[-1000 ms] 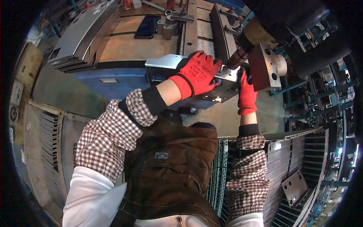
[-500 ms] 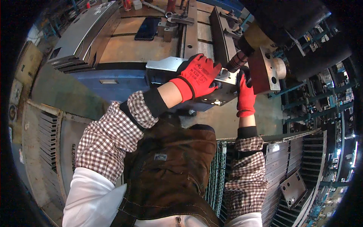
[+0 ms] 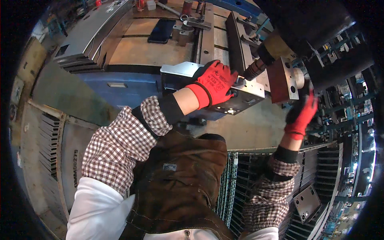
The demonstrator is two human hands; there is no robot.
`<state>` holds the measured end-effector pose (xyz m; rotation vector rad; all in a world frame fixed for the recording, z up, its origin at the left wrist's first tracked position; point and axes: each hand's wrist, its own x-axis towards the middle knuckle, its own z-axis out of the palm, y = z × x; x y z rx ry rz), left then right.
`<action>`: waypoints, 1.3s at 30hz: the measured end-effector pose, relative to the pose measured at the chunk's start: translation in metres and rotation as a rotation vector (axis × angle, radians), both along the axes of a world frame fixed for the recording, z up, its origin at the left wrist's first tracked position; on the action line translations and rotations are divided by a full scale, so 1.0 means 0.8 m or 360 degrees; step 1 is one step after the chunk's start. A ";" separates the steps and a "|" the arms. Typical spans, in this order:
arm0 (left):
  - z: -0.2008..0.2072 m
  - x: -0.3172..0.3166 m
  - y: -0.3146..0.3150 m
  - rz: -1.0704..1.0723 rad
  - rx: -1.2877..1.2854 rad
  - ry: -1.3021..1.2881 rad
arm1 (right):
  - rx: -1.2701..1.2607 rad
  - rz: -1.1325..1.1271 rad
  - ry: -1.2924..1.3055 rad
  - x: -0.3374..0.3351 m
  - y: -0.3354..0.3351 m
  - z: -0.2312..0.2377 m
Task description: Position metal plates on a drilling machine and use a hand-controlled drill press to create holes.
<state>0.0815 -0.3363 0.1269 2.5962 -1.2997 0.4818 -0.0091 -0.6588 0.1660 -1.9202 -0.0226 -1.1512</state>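
My left hand (image 3: 214, 85), in a red glove with black fingertips, grips the top edge of a bent sheet-metal bracket (image 3: 178, 69). The bracket has a bright top flange and a dark side with several holes. Just right of those fingers, a dark machine spindle tool (image 3: 255, 70) slants down to the bracket's flange; its tip is partly hidden. My right hand (image 3: 303, 115), gloved the same way, is off the bracket and beside a drilled metal block (image 3: 291, 80) on the machine. Motion blurs its fingers, so I cannot tell if they touch anything.
On the machine table, a black phone (image 3: 161, 31) lies beside small metal blocks and a clamp (image 3: 199, 23). Stacked sheet-metal parts (image 3: 94, 38) stand at the left. Lower right, a rack (image 3: 324, 170) carries a flat drilled plate (image 3: 307, 203).
My right hand has let go of the bracket's right end and swung right, past the metal block. My left hand keeps its hold. The view has shifted slightly.
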 end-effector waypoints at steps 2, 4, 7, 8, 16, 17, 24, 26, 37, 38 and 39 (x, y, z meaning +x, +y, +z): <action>0.000 0.000 0.013 0.0025 0.0008 0.0010 | 0.0187 0.0163 -0.0267 -0.007 0.055 0.059; 0.001 -0.001 0.004 -0.0011 -0.0028 -0.0014 | 0.0194 0.0298 -0.0466 -0.027 0.098 0.119; -0.001 -0.001 -0.003 -0.0033 -0.0052 -0.0050 | -0.0154 0.0294 -0.0444 -0.045 0.143 0.169; 0.001 -0.001 -0.004 -0.0034 -0.0038 -0.0034 | -0.0236 0.0285 -0.0443 -0.046 0.148 0.175; -0.004 0.002 0.000 -0.0011 -0.0064 -0.0114 | -0.0041 0.0211 -0.0443 -0.011 0.173 0.191; -0.005 0.002 0.002 -0.0003 -0.0060 -0.0113 | -0.0016 0.0168 -0.0448 -0.007 0.170 0.190; -0.005 0.001 0.003 -0.0032 -0.0083 -0.0082 | 0.0206 0.0039 -0.0525 0.008 0.105 0.179; -0.005 0.001 0.004 -0.0032 -0.0103 -0.0079 | 0.0225 0.0042 -0.0541 0.009 0.105 0.179; -0.002 0.001 0.000 -0.0037 -0.0077 -0.0010 | 0.0237 0.0073 -0.0567 0.008 0.101 0.189; -0.002 0.002 0.000 -0.0034 -0.0063 -0.0005 | 0.0235 0.0082 -0.0565 0.009 0.101 0.191; -0.002 0.002 -0.001 -0.0031 -0.0049 0.0001 | 0.0230 0.0091 -0.0562 0.008 0.102 0.191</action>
